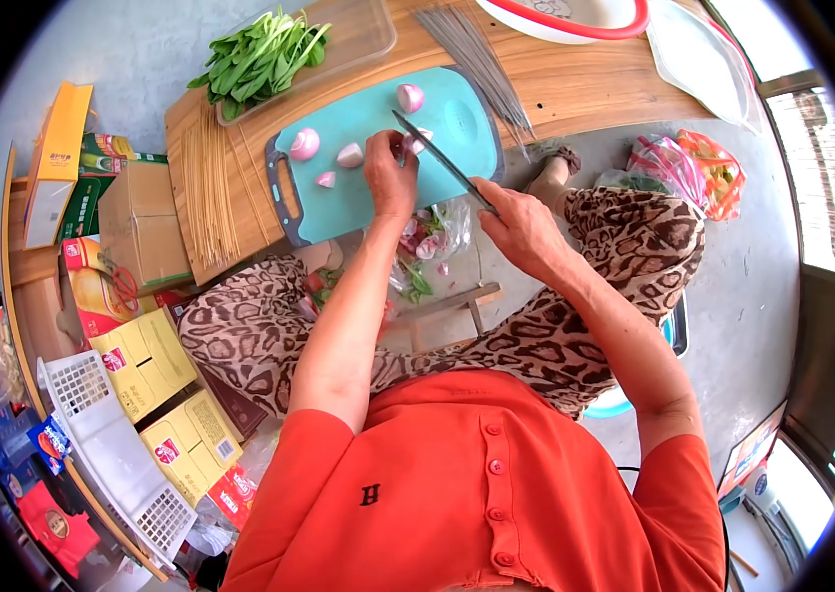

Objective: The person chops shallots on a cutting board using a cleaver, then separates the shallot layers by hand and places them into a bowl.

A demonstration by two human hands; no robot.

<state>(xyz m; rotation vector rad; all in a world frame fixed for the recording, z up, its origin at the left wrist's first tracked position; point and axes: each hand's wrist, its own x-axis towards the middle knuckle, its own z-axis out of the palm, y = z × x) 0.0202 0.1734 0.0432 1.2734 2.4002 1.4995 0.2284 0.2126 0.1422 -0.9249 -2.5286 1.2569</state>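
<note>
My right hand grips the handle of a knife, whose blade points up and left across a blue cutting board. Under the blade sits a piece of red onion, held at its side by the curled fingers of my left hand. Also lying on the board are a peeled onion near the top, another onion at the left, and two smaller onion pieces between that one and my left hand.
Leafy greens rest over a clear plastic tray. Wooden skewers lie left of the board, metal skewers right. Below hangs a plastic bag with peelings. Cardboard boxes stand left; filled bags sit on the floor right.
</note>
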